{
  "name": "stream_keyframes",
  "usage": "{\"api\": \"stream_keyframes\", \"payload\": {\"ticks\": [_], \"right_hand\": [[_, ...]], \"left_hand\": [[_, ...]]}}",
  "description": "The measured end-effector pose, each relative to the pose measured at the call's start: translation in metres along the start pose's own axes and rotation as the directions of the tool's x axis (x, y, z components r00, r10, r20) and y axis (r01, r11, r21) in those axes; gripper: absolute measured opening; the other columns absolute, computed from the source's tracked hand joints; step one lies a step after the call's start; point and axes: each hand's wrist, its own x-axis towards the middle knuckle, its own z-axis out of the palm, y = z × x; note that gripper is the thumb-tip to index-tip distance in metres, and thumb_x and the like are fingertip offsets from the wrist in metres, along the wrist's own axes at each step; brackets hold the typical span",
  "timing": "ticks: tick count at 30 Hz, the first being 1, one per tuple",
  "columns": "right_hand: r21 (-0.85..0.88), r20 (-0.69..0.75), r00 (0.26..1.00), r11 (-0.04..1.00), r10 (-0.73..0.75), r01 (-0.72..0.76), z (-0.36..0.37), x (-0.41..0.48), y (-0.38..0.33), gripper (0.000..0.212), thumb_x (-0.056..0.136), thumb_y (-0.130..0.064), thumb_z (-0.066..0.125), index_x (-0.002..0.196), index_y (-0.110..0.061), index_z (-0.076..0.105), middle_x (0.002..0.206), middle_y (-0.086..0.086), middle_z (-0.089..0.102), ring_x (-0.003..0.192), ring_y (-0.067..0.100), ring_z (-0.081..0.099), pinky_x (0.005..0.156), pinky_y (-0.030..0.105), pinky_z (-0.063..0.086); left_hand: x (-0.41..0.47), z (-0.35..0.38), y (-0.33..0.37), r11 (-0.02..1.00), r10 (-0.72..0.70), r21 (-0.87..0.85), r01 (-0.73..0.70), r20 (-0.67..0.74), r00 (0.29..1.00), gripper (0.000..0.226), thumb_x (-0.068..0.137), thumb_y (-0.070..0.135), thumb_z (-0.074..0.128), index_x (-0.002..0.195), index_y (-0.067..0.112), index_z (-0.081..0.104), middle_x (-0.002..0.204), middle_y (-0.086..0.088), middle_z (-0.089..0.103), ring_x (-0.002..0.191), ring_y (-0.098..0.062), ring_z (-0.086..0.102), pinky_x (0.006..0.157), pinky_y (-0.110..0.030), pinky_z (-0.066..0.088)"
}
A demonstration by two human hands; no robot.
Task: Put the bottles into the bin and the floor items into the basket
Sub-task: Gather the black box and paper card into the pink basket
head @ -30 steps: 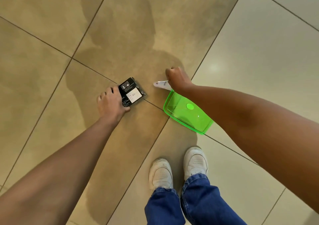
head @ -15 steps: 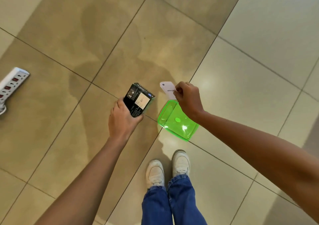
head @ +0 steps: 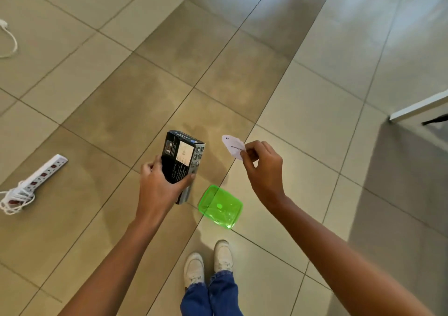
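Observation:
My left hand (head: 160, 185) grips a black cardboard box (head: 183, 160) by its lower end and holds it upright above the tiled floor. My right hand (head: 263, 168) pinches a small white paper tag (head: 234, 146) with printed text between thumb and fingers. A translucent green plastic lid (head: 220, 206) lies flat on the floor just below and between both hands. A white power strip (head: 42, 174) with its coiled cord lies on the floor at the left. No bin, basket or bottles are in sight.
My two white shoes (head: 208, 264) stand just behind the green lid. A white cable (head: 11, 40) loops at the far left edge. A white furniture edge (head: 419, 107) juts in at the right, with shadowed floor beneath it.
Both hands have risen from the floor, the left carrying the black box and the right carrying the white tag. The view has pulled back, revealing the power strip and more floor.

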Motion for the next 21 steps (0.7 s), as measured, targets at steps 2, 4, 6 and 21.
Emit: {"api": "stream_keyframes", "payload": {"ticks": [2,4,6,21], "right_hand": [[-0.007,-0.04,0.999,1.0,-0.009,0.008,-0.029,0.001,-0.024,0.009,0.083,0.0,0.065,0.082,-0.008,0.063,0.077,-0.002,0.058,0.065,0.011,0.052,0.065,0.009,0.039],[-0.011,-0.081,0.997,1.0,-0.016,0.015,-0.057,0.001,-0.047,0.008,0.084,0.0,0.066,0.083,-0.008,0.064,0.078,-0.003,0.058,0.065,0.009,0.052,0.065,0.005,0.038],[-0.022,-0.115,0.993,0.999,-0.03,0.027,-0.082,0.0,-0.066,0.008,0.084,0.0,0.067,0.084,-0.008,0.064,0.079,-0.004,0.058,0.066,0.006,0.05,0.066,0.003,0.036],[-0.221,-0.494,0.869,0.966,0.007,-0.134,-0.257,-0.091,-0.168,0.009,0.085,-0.004,0.069,0.092,-0.006,0.066,0.085,0.004,0.064,0.072,0.005,0.053,0.068,0.003,0.041]], "left_hand": [[-0.016,-0.015,0.029,1.0,0.024,-0.015,-0.024,0.012,1.0,0.071,0.068,0.043,0.08,0.127,0.014,0.053,0.11,-0.007,0.046,0.1,-0.021,0.049,0.091,-0.031,0.041],[-0.034,-0.027,0.053,0.998,0.049,-0.03,-0.048,0.023,0.999,0.073,0.069,0.044,0.08,0.13,0.015,0.052,0.112,-0.008,0.048,0.104,-0.021,0.051,0.091,-0.029,0.041],[-0.05,-0.037,0.073,0.996,0.076,-0.051,-0.074,0.033,0.997,0.078,0.069,0.045,0.078,0.136,0.017,0.049,0.117,-0.008,0.049,0.112,-0.021,0.05,0.094,-0.028,0.04],[-0.16,-0.116,0.176,0.912,0.411,-0.091,-0.401,0.245,0.878,0.072,0.071,0.041,0.078,0.135,0.019,0.052,0.111,-0.002,0.044,0.101,-0.011,0.043,0.089,-0.023,0.038]]}}
